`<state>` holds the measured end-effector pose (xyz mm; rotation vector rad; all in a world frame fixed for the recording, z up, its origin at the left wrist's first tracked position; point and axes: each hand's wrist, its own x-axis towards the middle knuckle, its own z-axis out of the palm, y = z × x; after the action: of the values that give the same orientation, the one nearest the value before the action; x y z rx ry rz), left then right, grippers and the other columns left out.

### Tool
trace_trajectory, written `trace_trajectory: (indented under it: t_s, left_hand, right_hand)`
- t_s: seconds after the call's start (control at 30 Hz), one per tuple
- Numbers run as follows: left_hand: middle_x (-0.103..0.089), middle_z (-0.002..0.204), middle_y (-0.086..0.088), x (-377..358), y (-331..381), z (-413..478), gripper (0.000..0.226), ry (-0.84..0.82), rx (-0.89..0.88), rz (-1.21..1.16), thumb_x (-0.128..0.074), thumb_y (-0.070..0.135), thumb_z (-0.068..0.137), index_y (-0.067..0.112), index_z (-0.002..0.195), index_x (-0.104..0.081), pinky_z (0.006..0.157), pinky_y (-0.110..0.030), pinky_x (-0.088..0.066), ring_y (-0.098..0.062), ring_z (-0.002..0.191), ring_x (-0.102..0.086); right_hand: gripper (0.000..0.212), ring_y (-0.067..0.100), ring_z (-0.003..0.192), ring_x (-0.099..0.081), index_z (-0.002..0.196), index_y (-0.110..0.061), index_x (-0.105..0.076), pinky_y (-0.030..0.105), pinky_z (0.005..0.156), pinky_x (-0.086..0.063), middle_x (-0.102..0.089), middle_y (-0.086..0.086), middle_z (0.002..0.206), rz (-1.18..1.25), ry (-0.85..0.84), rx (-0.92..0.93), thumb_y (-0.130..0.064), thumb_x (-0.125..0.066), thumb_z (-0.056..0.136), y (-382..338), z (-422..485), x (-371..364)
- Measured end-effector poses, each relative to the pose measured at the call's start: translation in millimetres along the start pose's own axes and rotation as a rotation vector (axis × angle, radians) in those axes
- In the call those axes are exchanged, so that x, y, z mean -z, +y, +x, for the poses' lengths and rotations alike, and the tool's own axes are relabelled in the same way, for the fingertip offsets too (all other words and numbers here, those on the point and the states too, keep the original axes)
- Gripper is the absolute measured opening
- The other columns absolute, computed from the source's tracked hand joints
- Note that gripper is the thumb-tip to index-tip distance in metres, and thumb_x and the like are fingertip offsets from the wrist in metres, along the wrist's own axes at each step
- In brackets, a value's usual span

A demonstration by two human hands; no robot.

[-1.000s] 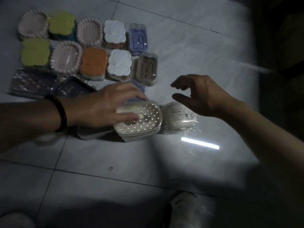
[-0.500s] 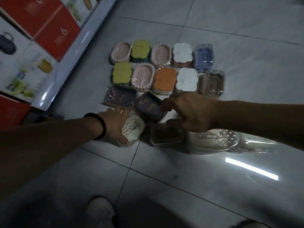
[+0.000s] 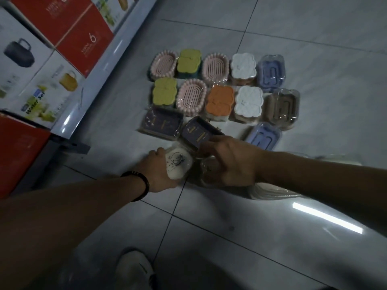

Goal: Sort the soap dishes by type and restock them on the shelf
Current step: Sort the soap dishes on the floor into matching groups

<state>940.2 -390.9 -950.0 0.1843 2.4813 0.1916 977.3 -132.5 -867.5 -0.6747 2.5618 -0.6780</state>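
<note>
Wrapped soap dishes lie in rows on the tiled floor: pink ribbed ovals [image 3: 191,97], yellow ones [image 3: 164,92], an orange one [image 3: 219,102], white ones [image 3: 248,104], blue [image 3: 271,73] and brown [image 3: 281,108] clear-cased ones. My left hand [image 3: 156,171] grips a cream dish with a dark drawing [image 3: 178,164] on the floor. My right hand [image 3: 230,162] rests over a clear brownish dish [image 3: 207,170], its fingers at the edge of a dark navy box dish [image 3: 199,132]. A cream dish stack [image 3: 270,192] peeks out under my right forearm.
A shelf base [image 3: 98,76] runs along the left, holding red and white product boxes [image 3: 69,28]. A second dark box dish [image 3: 161,122] and a blue dish [image 3: 262,137] lie near my hands. My white shoe [image 3: 134,268] is at the bottom.
The view swung left, bringing the shelf in. My left hand left the dotted cream dish and took the drawn cream dish; my right hand came down onto the brownish dish.
</note>
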Motion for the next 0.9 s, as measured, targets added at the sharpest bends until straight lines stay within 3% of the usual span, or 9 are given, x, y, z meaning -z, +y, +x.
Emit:
trace_trajectory:
  t_s: [0.13, 0.33, 0.47, 0.53, 0.6, 0.73, 0.8, 0.9]
  left_hand:
    - [-0.046, 0.122, 0.002, 18.8, 0.3, -18.4, 0.104, 0.126, -0.089, 0.003, -0.086, 0.074, 0.046, 0.033, 0.127, -0.035, 0.090, -0.048, -0.058, -0.025, 0.109, -0.058]
    - [-0.043, 0.133, 0.005, 57.5, 59.3, -35.8, 0.107, 0.300, -0.435, -0.151, -0.094, 0.053, 0.054, 0.028, 0.144, -0.042, 0.094, -0.032, -0.049, -0.014, 0.119, -0.051]
    - [-0.038, 0.132, 0.007, 76.9, 132.7, -30.4, 0.107, 0.429, -0.612, -0.144, -0.080, 0.061, 0.057, 0.027, 0.151, -0.042, 0.098, -0.031, -0.045, -0.011, 0.120, -0.043]
    - [-0.034, 0.133, 0.008, 78.2, 168.0, -26.1, 0.109, 0.446, -0.646, -0.191, -0.081, 0.060, 0.058, 0.027, 0.154, -0.041, 0.102, -0.025, -0.037, -0.010, 0.125, -0.039]
    - [-0.036, 0.140, 0.004, 72.1, 197.3, -22.9, 0.111, 0.447, -0.658, -0.234, -0.085, 0.058, 0.060, 0.028, 0.156, -0.039, 0.103, -0.026, -0.038, -0.015, 0.130, -0.041]
    - [-0.036, 0.139, 0.002, 49.5, 244.5, -18.5, 0.111, 0.417, -0.707, -0.273, -0.088, 0.058, 0.060, 0.035, 0.156, -0.035, 0.105, -0.032, -0.038, -0.020, 0.126, -0.040]
    - [-0.037, 0.139, 0.003, 39.1, 265.7, -18.7, 0.114, 0.365, -0.732, -0.277, -0.090, 0.058, 0.062, 0.035, 0.158, -0.032, 0.103, -0.031, -0.036, -0.017, 0.124, -0.039]
    - [-0.038, 0.152, 0.003, 23.5, 294.8, -18.8, 0.117, 0.296, -0.765, -0.256, -0.091, 0.060, 0.067, 0.027, 0.161, -0.030, 0.108, -0.032, -0.040, -0.018, 0.135, -0.042]
  right_hand:
    - [0.050, 0.024, 0.105, -0.063, 0.127, -0.018, -0.062, 0.043, 0.089, -0.055, -0.065, 0.005, 0.121, 0.035, 0.143, -0.037, -0.046, -0.076, 0.087, 15.3, -15.7, 20.2]
    - [0.054, 0.015, 0.107, -0.066, 0.134, -0.019, -0.061, 0.039, 0.089, -0.058, -0.068, 0.000, 0.122, 0.203, 0.347, -0.182, -0.047, -0.075, 0.090, 41.0, -46.3, 50.3]
    - [0.047, 0.003, 0.093, -0.068, 0.131, -0.027, -0.059, 0.030, 0.078, -0.057, -0.068, -0.013, 0.110, 0.419, 0.408, -0.379, -0.053, -0.070, 0.093, 66.4, -71.0, 68.8]
    - [0.050, 0.007, 0.089, -0.071, 0.125, -0.029, -0.061, 0.039, 0.075, -0.061, -0.070, -0.010, 0.106, 0.505, 0.525, -0.466, -0.057, -0.074, 0.085, 82.0, -87.5, 77.9]
    - [0.056, 0.018, 0.088, -0.075, 0.125, -0.026, -0.062, 0.051, 0.075, -0.063, -0.076, -0.002, 0.103, 0.580, 0.600, -0.538, -0.055, -0.077, 0.079, 97.7, -105.8, 87.4]
    - [0.046, 0.029, 0.091, -0.077, 0.127, -0.018, -0.063, 0.057, 0.079, -0.060, -0.080, 0.004, 0.096, 0.661, 0.559, -0.616, -0.033, -0.080, 0.088, 125.8, -147.4, 102.2]
    - [0.043, 0.031, 0.095, -0.076, 0.125, -0.017, -0.065, 0.054, 0.079, -0.059, -0.080, 0.007, 0.098, 0.667, 0.524, -0.655, -0.032, -0.080, 0.088, 138.6, -169.6, 104.2]
    - [0.039, 0.033, 0.099, -0.075, 0.122, -0.019, -0.066, 0.058, 0.086, -0.059, -0.078, 0.009, 0.104, 0.681, 0.464, -0.741, -0.034, -0.079, 0.088, 160.5, -201.3, 100.5]
